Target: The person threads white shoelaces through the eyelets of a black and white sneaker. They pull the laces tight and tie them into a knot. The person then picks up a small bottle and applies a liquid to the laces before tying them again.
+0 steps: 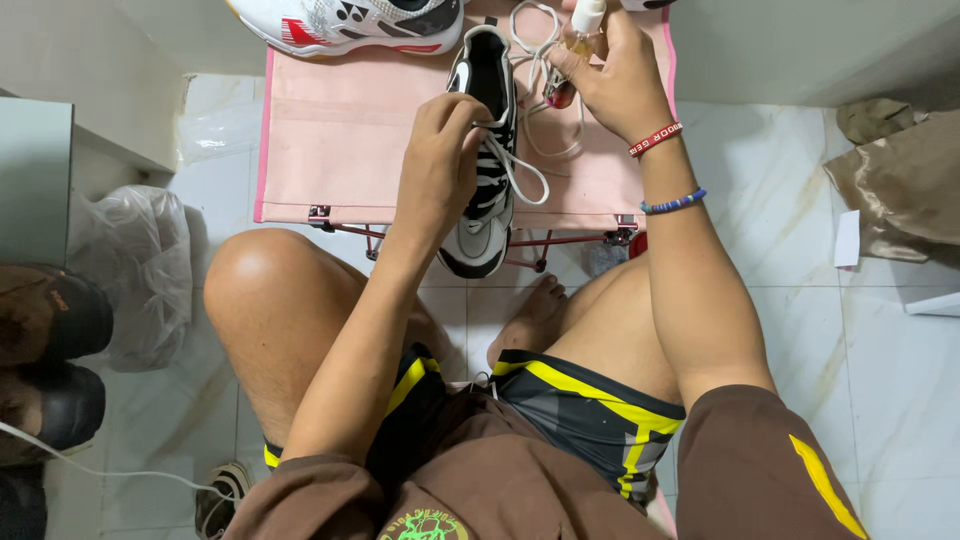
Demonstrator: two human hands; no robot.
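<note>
My left hand (440, 160) grips the side of a black, white and grey sneaker (487, 215) that lies on a small pink folding table (340, 140), toe pointing toward me. Its white laces (535, 95) hang loose across the table. My right hand (615, 80) holds a small clear bottle with a white cap (585, 25) just above the laces at the far edge. Two bracelets, one red and one blue, sit on my right wrist.
A second white sneaker with red and black trim (350, 22) lies at the table's far left. A clear plastic bag (135, 270) and dark shoes (50, 350) sit on the left, crumpled brown paper (900, 180) on the right. My bare knees flank the table on the tiled floor.
</note>
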